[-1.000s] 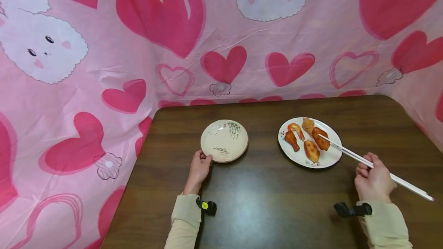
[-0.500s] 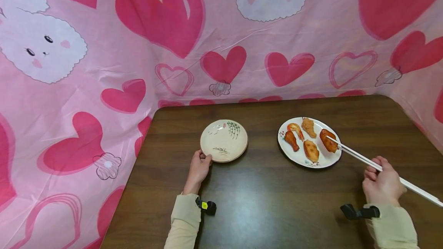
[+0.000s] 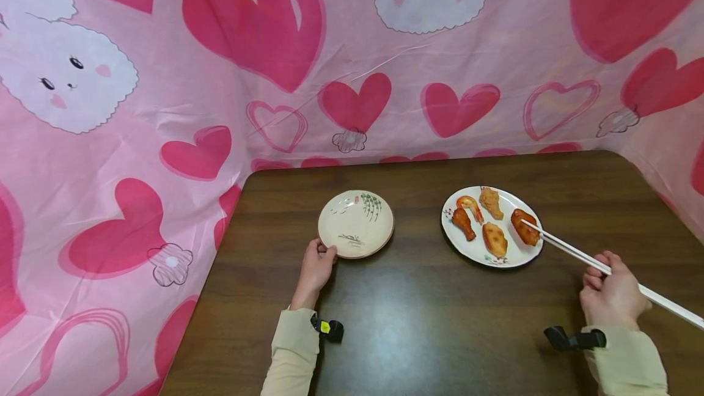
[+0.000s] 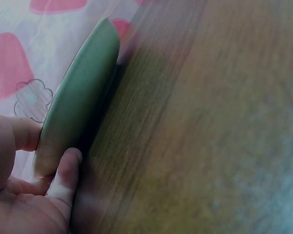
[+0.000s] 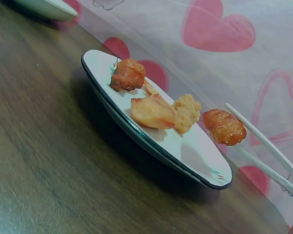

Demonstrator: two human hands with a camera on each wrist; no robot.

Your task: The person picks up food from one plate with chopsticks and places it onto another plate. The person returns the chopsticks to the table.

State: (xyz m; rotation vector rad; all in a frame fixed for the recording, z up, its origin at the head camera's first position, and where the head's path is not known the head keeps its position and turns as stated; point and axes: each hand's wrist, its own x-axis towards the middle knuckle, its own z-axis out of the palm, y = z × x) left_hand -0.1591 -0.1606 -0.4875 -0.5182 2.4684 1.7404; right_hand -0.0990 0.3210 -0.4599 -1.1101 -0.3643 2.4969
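My left hand (image 3: 317, 267) pinches the near left rim of a small cream plate (image 3: 354, 222) with green painted leaves. In the left wrist view the fingers lie at both sides of that plate's edge (image 4: 80, 92). A pair of white chopsticks (image 3: 577, 253) is held in my right hand (image 3: 615, 292). Their tips grip a glazed brown chicken wing (image 5: 224, 127), raised over the right side of a white dark-rimmed plate (image 3: 514, 254). On this plate lie a drumstick (image 3: 464, 223), a shrimp (image 3: 470, 203), a fried chicken piece (image 3: 491, 201) and a golden-brown piece (image 3: 495, 240).
Both plates stand on a dark wooden table (image 3: 418, 316), the small one left of the white one. Behind and beside the table hangs a pink cloth (image 3: 467, 47) with hearts and rabbit faces. Each wrist wears a black strap (image 3: 330, 327).
The wing has moved right, away from the fried chicken piece, between the chopstick tips. My right hand has shifted right and slightly nearer. My left hand and the small plate stay put.
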